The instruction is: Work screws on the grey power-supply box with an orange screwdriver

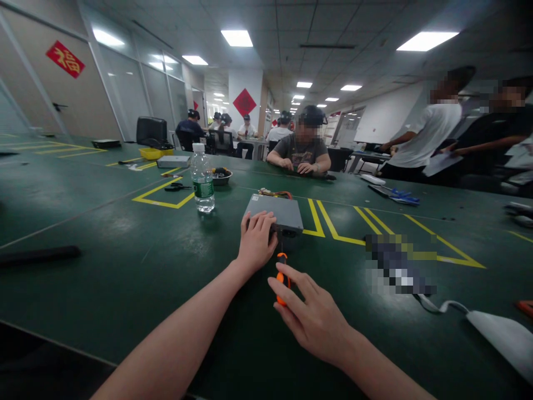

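Observation:
A grey metal computer power supply (pixel 280 211) lies on the green table, with a bundle of coloured cables (pixel 275 193) at its far side. My left hand (pixel 257 239) rests on its near left corner, fingers laid over the top and thumb down by the near face. In my right hand (pixel 310 311) is a screwdriver (pixel 282 278) with an orange and black handle, held between thumb and fingers. Its shaft points away from me to the near face of the power supply. Whether the tip sits in a screw is too small to tell.
A water bottle (pixel 202 180) stands left of the power supply, before a metal bowl (pixel 222 176). Pliers (pixel 397 194) with blue handles lie at the right, beyond a blurred dark object (pixel 400 266) with a white cord. Across the table sits a person (pixel 302 147).

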{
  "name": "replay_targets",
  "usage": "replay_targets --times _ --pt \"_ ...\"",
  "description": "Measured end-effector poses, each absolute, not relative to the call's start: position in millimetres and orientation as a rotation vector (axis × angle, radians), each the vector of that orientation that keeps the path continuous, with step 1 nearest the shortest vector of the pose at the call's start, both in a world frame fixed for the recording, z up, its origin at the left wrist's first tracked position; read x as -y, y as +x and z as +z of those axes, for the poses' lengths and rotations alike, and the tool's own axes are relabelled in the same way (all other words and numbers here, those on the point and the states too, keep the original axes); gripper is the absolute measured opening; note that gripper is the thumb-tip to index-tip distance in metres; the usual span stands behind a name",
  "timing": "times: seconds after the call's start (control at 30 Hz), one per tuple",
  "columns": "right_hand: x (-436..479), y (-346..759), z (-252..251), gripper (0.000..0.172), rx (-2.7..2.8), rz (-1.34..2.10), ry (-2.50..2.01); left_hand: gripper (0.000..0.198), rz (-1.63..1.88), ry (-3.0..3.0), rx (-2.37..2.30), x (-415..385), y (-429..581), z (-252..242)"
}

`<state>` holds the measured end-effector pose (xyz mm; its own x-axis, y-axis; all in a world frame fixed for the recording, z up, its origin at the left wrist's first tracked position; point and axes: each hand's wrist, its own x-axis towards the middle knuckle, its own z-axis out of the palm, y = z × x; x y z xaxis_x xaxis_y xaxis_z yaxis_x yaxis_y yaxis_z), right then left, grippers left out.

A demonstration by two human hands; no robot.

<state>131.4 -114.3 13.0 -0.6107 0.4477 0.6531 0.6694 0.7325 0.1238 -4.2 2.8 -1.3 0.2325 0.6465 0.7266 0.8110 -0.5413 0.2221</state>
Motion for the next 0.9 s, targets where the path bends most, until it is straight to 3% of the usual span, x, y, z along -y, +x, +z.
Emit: replay_targets --times 0.23,0.63,0.9 --pt "107 131 10 0.014 2.260 -0.530 -0.768 0.026 -1.206 -2.308 1.377 -2 -5 0" --pt "121 121 32 0.030 2.302 -0.370 -1.012 0.025 -1.232 -2.304 1.370 -5 -7 -3" --pt "110 121 9 0.019 2.216 -0.383 -0.921 0.027 -1.226 -2.321 1.372 -3 -8 -2"
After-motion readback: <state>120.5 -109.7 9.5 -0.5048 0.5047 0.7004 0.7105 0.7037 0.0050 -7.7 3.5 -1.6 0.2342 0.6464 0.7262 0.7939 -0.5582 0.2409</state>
